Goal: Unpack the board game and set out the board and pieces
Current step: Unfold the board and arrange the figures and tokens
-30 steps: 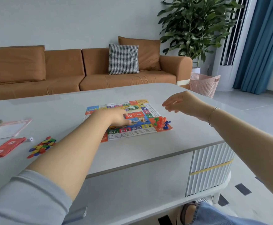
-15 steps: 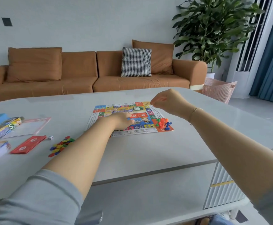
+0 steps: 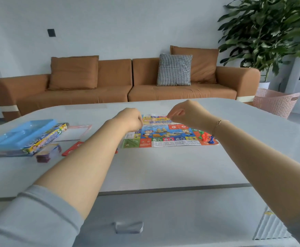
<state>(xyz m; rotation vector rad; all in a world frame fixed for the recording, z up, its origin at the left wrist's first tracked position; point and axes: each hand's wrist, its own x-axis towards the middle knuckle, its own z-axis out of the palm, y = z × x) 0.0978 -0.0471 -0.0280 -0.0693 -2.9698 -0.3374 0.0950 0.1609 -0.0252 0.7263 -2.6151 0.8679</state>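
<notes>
Letter "S" shows on the game box (image 3: 45, 139); board (image 3: 168, 134) print is unreadable. Left hand (image 3: 130, 119) is clenched; right hand (image 3: 184, 113) curls, holding nothing visible.

Brown sofa (image 3: 127, 86), houndstooth cushion (image 3: 174, 70), pale wall (image 3: 127, 24), leafy plant (image 3: 270, 32)

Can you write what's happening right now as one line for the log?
board: flat on table | pawns: on its near right corner | left hand, right hand: fingers curled above far edge
</notes>
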